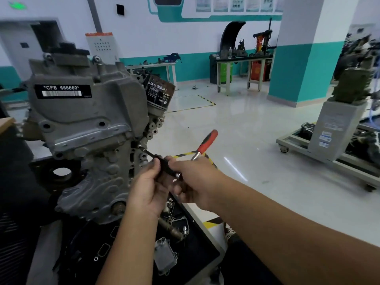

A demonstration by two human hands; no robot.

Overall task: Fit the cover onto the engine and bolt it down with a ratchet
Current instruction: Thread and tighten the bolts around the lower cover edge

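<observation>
Fingers (pixel 157 163) of both hands clamp the ratchet (pixel 202 145), extension pointing up-left into the engine (pixel 92 124).

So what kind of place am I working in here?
Most likely an auto-mechanics training workshop: an engine on a stand with the ratchet in your hands, workbenches with tools along the wall, and another mounted engine unit on a wheeled cart.

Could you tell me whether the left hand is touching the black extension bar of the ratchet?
Touching. In the head view, the left hand pinches the black extension bar between thumb and fingers, no gap visible.
</observation>
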